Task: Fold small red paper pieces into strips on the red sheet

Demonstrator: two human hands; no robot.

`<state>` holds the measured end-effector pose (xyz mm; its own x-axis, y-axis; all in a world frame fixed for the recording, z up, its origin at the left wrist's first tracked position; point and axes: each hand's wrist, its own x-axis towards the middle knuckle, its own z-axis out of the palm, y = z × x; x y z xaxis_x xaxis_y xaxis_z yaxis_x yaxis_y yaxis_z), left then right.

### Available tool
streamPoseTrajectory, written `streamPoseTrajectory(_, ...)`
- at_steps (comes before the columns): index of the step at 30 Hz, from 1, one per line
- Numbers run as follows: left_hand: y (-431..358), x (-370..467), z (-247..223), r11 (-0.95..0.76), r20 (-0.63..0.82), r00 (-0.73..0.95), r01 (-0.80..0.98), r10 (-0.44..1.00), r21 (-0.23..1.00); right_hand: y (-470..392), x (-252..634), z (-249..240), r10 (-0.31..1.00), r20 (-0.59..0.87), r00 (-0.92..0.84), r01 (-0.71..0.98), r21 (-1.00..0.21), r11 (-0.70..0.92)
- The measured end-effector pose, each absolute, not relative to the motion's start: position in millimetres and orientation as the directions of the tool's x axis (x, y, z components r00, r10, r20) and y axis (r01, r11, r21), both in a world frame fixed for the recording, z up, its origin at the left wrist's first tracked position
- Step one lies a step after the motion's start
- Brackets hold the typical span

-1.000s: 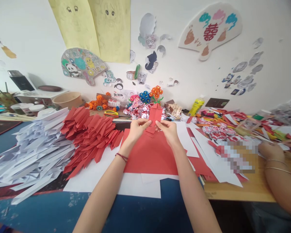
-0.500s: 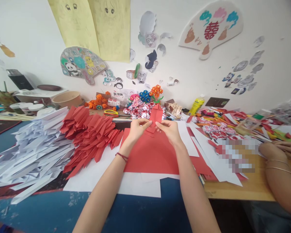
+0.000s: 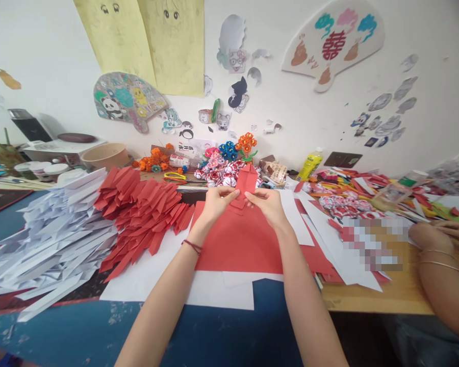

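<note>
Between my two hands, a folded piece of red paper [image 3: 246,181] stands up, its top edges creased to a blunt point. My left hand [image 3: 219,203] pinches its left edge between thumb and fingers. On the opposite edge, my right hand [image 3: 266,205] pinches it the same way. Both hands are just above a large red paper sheet [image 3: 237,244] lying on white paper [image 3: 222,293]. Left of my hands is a heap of folded red paper strips [image 3: 145,209], with a bigger heap of folded white paper strips [image 3: 61,239] beyond it.
Red-and-white paper flowers [image 3: 222,176] and a yellow bottle [image 3: 311,164] stand along the wall. A round wooden tub [image 3: 105,154] is at the back left. At the right, another person's arm [image 3: 441,270] rests on the wooden table [image 3: 375,300], near scattered coloured paper strips.
My hands and the folded red paper look almost the same as before. Only a very slight shift of the camera view shows.
</note>
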<state>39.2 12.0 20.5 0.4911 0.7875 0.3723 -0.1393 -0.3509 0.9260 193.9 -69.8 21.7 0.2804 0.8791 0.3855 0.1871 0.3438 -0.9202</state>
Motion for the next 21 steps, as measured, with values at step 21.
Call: streamPoseTrajectory(21, 4.3, 42.7, 20.5, -0.315, 0.339, 0.651, -0.160, 0.679, 0.936, -69.9, 191.8, 22.4, 0.868, 0.392, 0.306, 0.193, -0.918, 0.347)
